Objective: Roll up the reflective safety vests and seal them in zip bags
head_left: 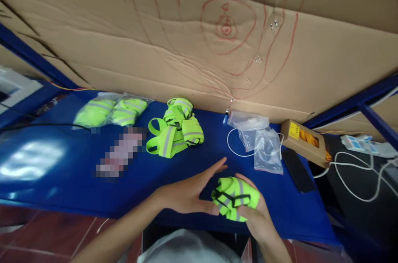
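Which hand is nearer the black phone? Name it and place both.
Right. The right hand, holding the neon strap bundle, is left of the black phone and closer to the person's body. The left hand is farther left, on the bundle's other side.

Held in my right hand (259, 215): one yellow-green strap bundle (238, 190) with grey stripes and black trim, over the near part of a blue table (214, 142); my left hand (183, 192), fingers spread, thumb at the bundle's left side, contact unclear. Far left, two similar bundles in clear bags (129, 110); far centre, one pile of yellow-green straps (169, 140), part rolled, part looped loose. Right, clear plastic pouches (269, 153), one black phone (298, 171) and one cardboard box (306, 153) with orange contents; far side, a cardboard wall (108, 55) bearing red lines.
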Tool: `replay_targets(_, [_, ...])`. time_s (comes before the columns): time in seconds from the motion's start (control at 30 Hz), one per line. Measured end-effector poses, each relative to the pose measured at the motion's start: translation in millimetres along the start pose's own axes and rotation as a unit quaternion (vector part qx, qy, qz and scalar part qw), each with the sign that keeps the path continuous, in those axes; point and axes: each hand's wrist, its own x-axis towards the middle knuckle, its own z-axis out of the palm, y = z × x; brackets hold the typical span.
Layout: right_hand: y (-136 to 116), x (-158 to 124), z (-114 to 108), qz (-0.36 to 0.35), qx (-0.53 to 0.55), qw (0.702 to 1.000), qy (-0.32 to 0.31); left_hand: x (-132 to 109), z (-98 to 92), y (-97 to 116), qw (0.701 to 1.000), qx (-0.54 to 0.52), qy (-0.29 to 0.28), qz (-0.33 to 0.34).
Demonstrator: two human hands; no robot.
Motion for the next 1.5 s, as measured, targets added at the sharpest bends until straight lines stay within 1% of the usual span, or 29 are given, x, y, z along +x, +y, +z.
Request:
replay_targets(0.07, [10.5,-16.0,-28.1,-0.059,-0.004,0.993,0.104,5.4,-3.9,2.0,0.997,0.060,0.038,0.008])
replay_targets(0.1, [12.4,-20.8,-40.9,-0.079,-0.015,0.985,0.153,14.8,-9.5,4.7,0.991,0.108,0.074,0.017])
replay_targets(0.13, [12.6,-23.4,-51.9,-0.092,-0.031,0.976,0.193,28.7,-16.6,7.1,0.978,0.169,0.120,0.027])
replay_targets(0.17, [11.8,-24.2,-60.6,-0.099,-0.051,0.968,0.227,46.4,-24.6,8.4,0.957,0.236,0.163,0.036])
replay_targets(0.2, [10.7,-23.6,-66.9,-0.100,-0.074,0.960,0.251,67.1,-32.8,8.1,0.930,0.289,0.223,0.042])
replay_targets(0.27, [8.8,-20.4,-72.0,-0.101,-0.115,0.948,0.278,111.6,-47.4,3.2,0.884,0.337,0.325,0.011])
replay_targets(0.33, [8.8,-17.5,-69.5,-0.101,-0.145,0.944,0.279,149.8,-57.1,-3.1,0.872,0.337,0.355,-0.007])
replay_targets(0.37, [9.4,-17.1,-66.6,-0.102,-0.156,0.943,0.276,162.6,-59.9,-4.4,0.868,0.339,0.363,-0.007])
replay_targets(0.4, [10.4,-17.6,-63.6,-0.104,-0.166,0.941,0.274,169.7,-61.1,-3.1,0.864,0.342,0.370,0.001])
replay_targets(0.43, [11.5,-18.9,-60.9,-0.106,-0.173,0.939,0.276,170.4,-61.0,1.1,0.858,0.347,0.378,0.013])
replay_targets(0.5, [13.3,-23.7,-58.1,-0.107,-0.166,0.938,0.283,153.2,-56.6,19.2,0.844,0.369,0.385,0.052])
replay_targets(0.53, [13.5,-26.6,-58.3,-0.106,-0.148,0.942,0.283,137.0,-52.8,32.2,0.840,0.384,0.376,0.073])
replay_targets(0.57, [13.0,-29.6,-59.5,-0.101,-0.122,0.948,0.277,118.0,-48.1,46.8,0.835,0.412,0.350,0.102])
replay_targets(0.63, [9.6,-34.0,-63.0,-0.083,-0.061,0.963,0.249,78.9,-37.1,76.8,0.768,0.568,0.231,0.184])
replay_targets(0.67, [6.5,-34.9,-64.3,-0.072,-0.032,0.969,0.234,62.6,-31.2,89.7,0.751,0.599,0.179,0.211])
replay_targets(0.7, [2.6,-34.6,-64.5,-0.061,-0.008,0.973,0.223,50.2,-25.2,99.5,0.758,0.594,0.146,0.226])
replay_targets(0.77, [-6.3,-30.3,-60.5,-0.046,0.019,0.975,0.215,38.6,-13.4,106.9,0.786,0.576,0.078,0.210])
replay_targets(0.83, [-14.7,-22.5,-51.0,-0.044,0.022,0.975,0.218,41.1,-2.2,97.0,0.796,0.575,0.035,0.185])
replay_targets(0.9, [-20.2,-14.9,-40.5,-0.054,0.009,0.971,0.232,49.1,7.6,75.6,0.788,0.588,0.035,0.179])
replay_targets(0.97, [-22.3,-10.9,-35.5,-0.075,-0.005,0.961,0.265,54.9,14.9,51.5,0.790,0.578,0.081,0.187])
replay_targets(1.0, [-22.3,-10.9,-36.7,-0.086,-0.009,0.956,0.280,55.8,17.4,40.7,0.801,0.556,0.112,0.191])
replay_targets(1.07, [-22.0,-14.9,-46.9,-0.106,-0.008,0.950,0.294,53.9,19.8,24.1,0.834,0.485,0.176,0.197])
replay_targets(1.13, [-22.7,-23.0,-64.7,-0.125,-0.001,0.951,0.282,49.3,18.8,14.1,0.868,0.397,0.224,0.197])
replay_targets(1.23, [-28.4,-36.0,-90.1,-0.135,0.013,0.965,0.226,42.3,14.2,5.9,0.900,0.303,0.250,0.189])
replay_targets(1.27, [-31.3,-38.5,-94.8,-0.126,0.017,0.972,0.197,40.3,12.7,3.0,0.904,0.300,0.253,0.171])
replay_targets(1.3, [-34.3,-39.1,-96.6,-0.112,0.019,0.980,0.166,38.5,11.7,-0.6,0.901,0.319,0.260,0.137])
replay_targets(1.37, [-39.6,-34.3,-91.6,-0.074,0.017,0.992,0.100,35.0,11.7,-10.4,0.878,0.397,0.266,0.038])
replay_targets(1.43, [-42.2,-22.2,-77.8,-0.027,-0.002,0.999,0.036,31.6,14.7,-21.4,0.849,0.467,0.243,-0.051])
replay_targets(1.5, [-41.1,-6.6,-60.5,0.024,-0.037,0.999,-0.011,28.1,19.9,-29.4,0.841,0.492,0.208,-0.085])
